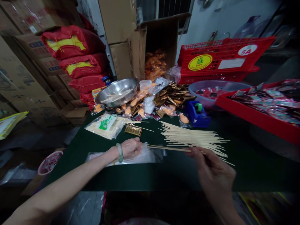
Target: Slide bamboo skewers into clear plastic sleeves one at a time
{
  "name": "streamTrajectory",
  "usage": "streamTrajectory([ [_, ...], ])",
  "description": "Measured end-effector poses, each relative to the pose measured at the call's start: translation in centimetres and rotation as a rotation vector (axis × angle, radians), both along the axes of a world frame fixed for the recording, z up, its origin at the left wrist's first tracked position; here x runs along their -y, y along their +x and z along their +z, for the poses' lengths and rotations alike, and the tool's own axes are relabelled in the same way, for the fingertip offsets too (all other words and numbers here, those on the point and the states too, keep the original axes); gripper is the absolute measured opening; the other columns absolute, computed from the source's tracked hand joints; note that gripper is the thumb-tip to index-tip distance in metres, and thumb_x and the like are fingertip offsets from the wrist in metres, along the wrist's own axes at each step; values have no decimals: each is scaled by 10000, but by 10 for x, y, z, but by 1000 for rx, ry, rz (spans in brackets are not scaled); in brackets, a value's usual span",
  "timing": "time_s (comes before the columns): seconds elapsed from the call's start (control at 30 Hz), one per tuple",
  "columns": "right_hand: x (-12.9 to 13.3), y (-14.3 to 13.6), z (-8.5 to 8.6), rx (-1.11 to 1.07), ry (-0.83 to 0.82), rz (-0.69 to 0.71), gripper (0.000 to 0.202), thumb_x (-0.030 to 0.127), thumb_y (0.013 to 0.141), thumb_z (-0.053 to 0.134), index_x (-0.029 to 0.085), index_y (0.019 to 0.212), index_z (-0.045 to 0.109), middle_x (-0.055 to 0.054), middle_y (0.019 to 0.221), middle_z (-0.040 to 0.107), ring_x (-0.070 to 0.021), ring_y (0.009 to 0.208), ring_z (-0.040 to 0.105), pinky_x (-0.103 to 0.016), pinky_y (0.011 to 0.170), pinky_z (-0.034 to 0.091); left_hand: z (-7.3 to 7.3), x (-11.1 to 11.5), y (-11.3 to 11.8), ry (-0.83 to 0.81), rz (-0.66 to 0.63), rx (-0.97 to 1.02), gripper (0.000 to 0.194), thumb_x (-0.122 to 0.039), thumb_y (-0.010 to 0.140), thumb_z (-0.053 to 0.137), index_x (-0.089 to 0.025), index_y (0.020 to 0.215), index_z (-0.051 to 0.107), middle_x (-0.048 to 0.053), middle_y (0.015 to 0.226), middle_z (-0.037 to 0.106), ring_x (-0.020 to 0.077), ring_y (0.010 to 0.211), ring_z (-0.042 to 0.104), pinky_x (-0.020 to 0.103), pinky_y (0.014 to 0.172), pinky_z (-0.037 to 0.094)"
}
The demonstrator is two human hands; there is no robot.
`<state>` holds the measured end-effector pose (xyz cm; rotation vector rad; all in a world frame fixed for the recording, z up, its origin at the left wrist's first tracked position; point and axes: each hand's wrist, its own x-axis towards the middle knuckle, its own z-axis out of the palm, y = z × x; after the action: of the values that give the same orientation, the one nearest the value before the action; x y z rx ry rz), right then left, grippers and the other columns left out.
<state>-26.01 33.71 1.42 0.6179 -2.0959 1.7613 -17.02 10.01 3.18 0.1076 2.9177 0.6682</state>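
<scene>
On the dark green table, my left hand (131, 148), wearing a pale green bangle (119, 152), is closed on a clear plastic bag (151, 156). More flat clear sleeves lie under that wrist. My right hand (214, 170) pinches a couple of thin bamboo sticks (172, 148), whose far ends reach the bag's mouth. Just beyond the right hand spreads a loose heap of bamboo sticks (192, 135). Past my left hand lie a gold foil packet (133, 130) and a clear pack of sticks with a green label (106, 125).
A steel bowl (119, 93), gold packets (173, 95) and a blue tape dispenser (198, 115) stand along the back. To the right are a red tray of packets (257, 115) and a red basket (217, 59). Red bundles (75, 43) and cartons are stacked at left.
</scene>
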Motion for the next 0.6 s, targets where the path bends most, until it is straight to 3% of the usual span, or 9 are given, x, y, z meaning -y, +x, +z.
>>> streamTrajectory([
  [0.13, 5, 2, 9, 214, -290, 26, 129, 299, 727, 624, 171, 716, 629, -28, 729, 665, -173, 693, 627, -336, 742, 492, 1, 1, -3, -1, -64, 3, 105, -134, 701, 498, -141, 634, 578, 13, 691, 493, 111, 601, 454, 198, 563, 350],
  [0.23, 11, 1, 15, 345, -450, 69, 125, 276, 676, 676, 160, 680, 628, -7, 656, 643, -158, 620, 622, -322, 656, 518, 4, 1, 0, -9, -76, -19, 129, -126, 700, 482, -144, 636, 593, 12, 698, 508, 110, 597, 451, 201, 553, 335],
  [0.37, 18, -2, 19, 426, -499, 135, 145, 257, 615, 717, 152, 615, 617, 16, 548, 587, -147, 534, 601, -264, 487, 512, 11, -2, 7, -32, -108, -78, 187, -126, 744, 435, -142, 652, 597, 20, 705, 517, 111, 597, 452, 213, 554, 319],
  [0.6, 49, 8, 11, 567, -422, 316, 188, 311, 633, 679, 152, 569, 601, 7, 506, 571, -134, 502, 561, -249, 472, 472, 30, -13, 12, -187, -213, -147, 220, -70, 729, 379, -153, 561, 493, 16, 643, 462, 119, 585, 411, 232, 551, 302],
])
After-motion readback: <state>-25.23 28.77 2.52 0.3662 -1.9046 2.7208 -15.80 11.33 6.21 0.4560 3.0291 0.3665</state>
